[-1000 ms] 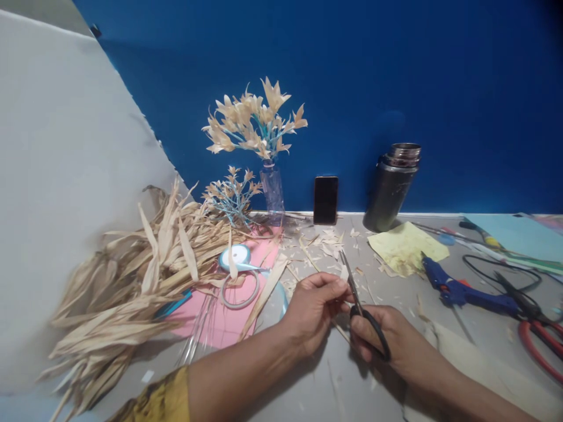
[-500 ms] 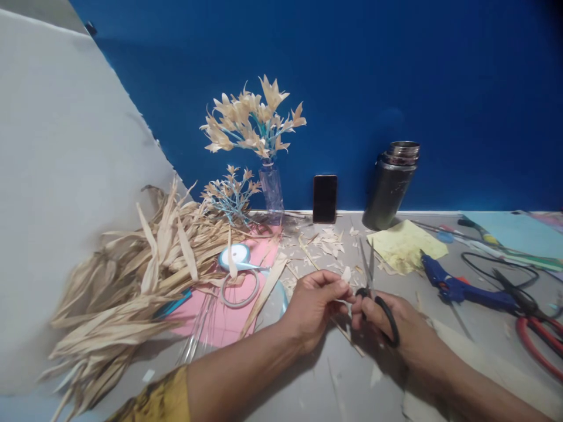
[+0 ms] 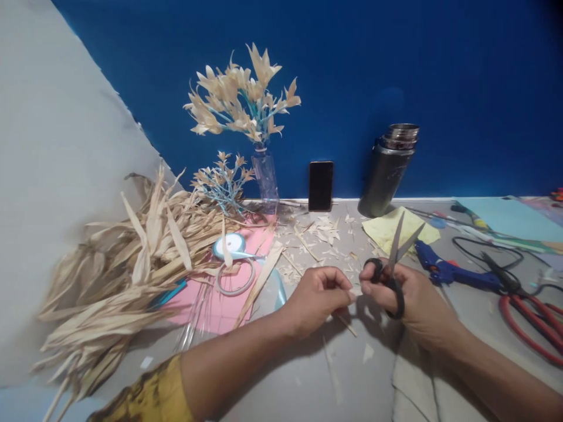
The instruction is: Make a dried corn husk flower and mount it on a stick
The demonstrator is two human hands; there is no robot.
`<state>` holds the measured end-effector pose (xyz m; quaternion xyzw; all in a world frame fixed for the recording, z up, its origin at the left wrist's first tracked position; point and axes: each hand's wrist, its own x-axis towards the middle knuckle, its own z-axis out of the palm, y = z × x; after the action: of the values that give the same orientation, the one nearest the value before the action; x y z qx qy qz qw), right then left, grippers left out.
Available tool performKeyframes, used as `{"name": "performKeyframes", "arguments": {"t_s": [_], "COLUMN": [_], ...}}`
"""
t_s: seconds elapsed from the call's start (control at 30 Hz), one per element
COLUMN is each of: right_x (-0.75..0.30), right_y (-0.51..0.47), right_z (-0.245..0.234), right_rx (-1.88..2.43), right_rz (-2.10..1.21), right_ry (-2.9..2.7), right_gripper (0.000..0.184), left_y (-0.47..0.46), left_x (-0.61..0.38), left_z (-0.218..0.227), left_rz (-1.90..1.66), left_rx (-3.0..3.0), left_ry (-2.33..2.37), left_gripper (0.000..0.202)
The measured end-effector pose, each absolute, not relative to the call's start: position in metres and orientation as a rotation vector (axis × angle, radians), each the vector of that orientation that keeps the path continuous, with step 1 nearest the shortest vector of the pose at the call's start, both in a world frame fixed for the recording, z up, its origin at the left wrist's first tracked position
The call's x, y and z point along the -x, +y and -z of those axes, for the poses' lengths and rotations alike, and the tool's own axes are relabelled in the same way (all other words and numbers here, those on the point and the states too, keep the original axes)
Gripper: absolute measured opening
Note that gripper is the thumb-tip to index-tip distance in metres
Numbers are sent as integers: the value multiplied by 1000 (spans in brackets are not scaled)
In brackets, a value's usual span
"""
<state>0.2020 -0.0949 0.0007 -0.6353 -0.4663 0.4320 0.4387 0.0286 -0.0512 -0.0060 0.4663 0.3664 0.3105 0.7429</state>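
My left hand is closed in a pinch, and a small pale piece of corn husk barely shows at the fingertips. Just to its right, my right hand holds black-handled scissors, their blades spread and pointing up and away. Beneath and beyond both hands, husk scraps lie scattered on the grey table. A large heap of dried corn husks lies to the left.
Husk flowers stand in a clear bottle. A phone and a dark flask stand by the blue wall. On the right lie a yellow sheet, blue glue gun and red-handled pliers; ribbon lies left.
The scissors have moved right, away from my left hand, and their blades are spread wider. The husk piece, upright between my left fingertips before, now shows less. The view has shifted slightly.
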Motion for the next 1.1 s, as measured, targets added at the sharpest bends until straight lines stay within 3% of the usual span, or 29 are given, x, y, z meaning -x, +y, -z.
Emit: {"name": "performKeyframes", "arguments": {"t_s": [0.33,0.6,0.77,1.1], "right_x": [-198,-193,-189,-191], "right_y": [-95,-97,-98,-98], "right_z": [9,5,2,11], "right_rx": [1463,1464,1407,1512], "right_rz": [-1093,-1379,-1576,-1529], "right_ry": [-1071,-1134,-1303,-1542], "right_gripper": [34,39,57,56], "left_y": [-52,-52,-49,-47], "left_x": [-35,-35,-32,-31], "left_z": [16,13,8,4], "left_rz": [-753,-880,-967,-975], "left_rx": [-783,-918,-1004,-911], "left_ry": [743,821,864,808], "left_gripper": [33,23,18,17]}}
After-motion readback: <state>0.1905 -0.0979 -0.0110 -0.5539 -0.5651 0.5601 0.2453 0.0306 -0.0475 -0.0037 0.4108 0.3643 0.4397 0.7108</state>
